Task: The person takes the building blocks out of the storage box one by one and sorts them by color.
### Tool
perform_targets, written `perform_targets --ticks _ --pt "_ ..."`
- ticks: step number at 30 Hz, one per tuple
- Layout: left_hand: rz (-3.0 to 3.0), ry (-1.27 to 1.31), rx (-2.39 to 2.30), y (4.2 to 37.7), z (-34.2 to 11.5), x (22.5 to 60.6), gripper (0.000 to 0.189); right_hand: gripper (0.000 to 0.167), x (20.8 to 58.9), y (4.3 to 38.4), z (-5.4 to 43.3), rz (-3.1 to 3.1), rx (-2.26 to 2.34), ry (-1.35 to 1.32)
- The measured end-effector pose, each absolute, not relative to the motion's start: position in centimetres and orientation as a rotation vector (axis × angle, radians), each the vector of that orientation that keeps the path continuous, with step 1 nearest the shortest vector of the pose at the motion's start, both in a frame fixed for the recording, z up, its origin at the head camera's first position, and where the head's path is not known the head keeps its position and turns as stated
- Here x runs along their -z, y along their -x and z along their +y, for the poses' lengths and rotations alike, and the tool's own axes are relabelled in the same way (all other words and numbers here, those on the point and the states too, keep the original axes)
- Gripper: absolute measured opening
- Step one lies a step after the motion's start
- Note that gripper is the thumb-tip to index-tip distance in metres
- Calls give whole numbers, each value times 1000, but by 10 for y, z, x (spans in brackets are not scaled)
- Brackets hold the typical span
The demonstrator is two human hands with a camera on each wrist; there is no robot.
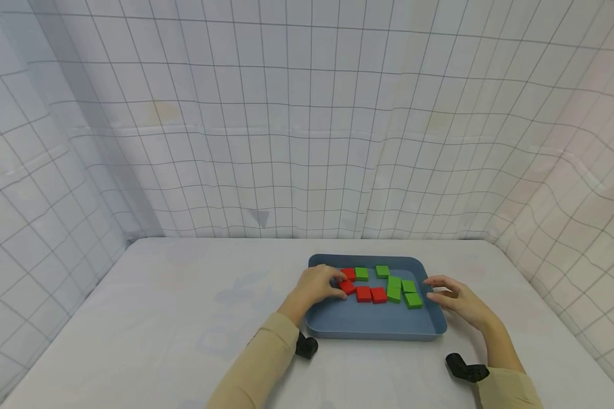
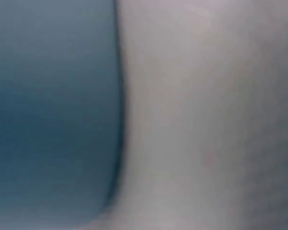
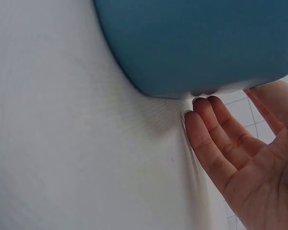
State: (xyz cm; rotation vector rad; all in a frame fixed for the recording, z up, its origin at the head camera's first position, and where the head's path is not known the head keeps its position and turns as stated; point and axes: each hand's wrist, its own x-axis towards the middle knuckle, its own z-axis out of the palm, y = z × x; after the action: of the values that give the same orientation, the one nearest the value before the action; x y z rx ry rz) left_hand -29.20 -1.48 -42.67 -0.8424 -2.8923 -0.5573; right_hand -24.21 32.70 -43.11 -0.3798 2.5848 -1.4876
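Note:
In the head view a shallow blue-grey tray (image 1: 373, 325) lies on the table with red and green square blocks in it. My left hand (image 1: 314, 286) reaches over the tray's left rim and pinches a tilted red block (image 1: 347, 287) between thumb and fingertips. Another red block (image 1: 348, 274) sits just behind it, and two more red blocks (image 1: 370, 295) lie to the right. Several green blocks (image 1: 394, 289) occupy the right half and back. At the right rim my right hand (image 1: 463, 304) holds its fingers spread; the right wrist view shows fingertips (image 3: 194, 122) right by the tray's underside.
White cloth covers the table (image 1: 158, 318), and a grid-patterned curtain (image 1: 307, 125) hangs behind and at both sides. A black wrist device (image 1: 465, 369) sits at the right sleeve, another (image 1: 306, 345) at the left. The left wrist view is blurred, showing the tray's side.

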Motion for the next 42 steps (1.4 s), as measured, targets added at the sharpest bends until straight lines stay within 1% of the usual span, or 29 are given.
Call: perform_targets --ticks 9,19,28,42 --pt "-2851 875 601 292 -18 429 38 46 430 242 327 2578 1486 389" --pt "-2733 903 964 293 -24 431 32 47 431 242 328 2566 1495 368" --pt "-2545 978 1336 294 -36 429 32 46 432 242 328 2569 1485 363" --pt "-2460 788 1394 296 -90 424 32 44 434 243 329 2565 1493 401"
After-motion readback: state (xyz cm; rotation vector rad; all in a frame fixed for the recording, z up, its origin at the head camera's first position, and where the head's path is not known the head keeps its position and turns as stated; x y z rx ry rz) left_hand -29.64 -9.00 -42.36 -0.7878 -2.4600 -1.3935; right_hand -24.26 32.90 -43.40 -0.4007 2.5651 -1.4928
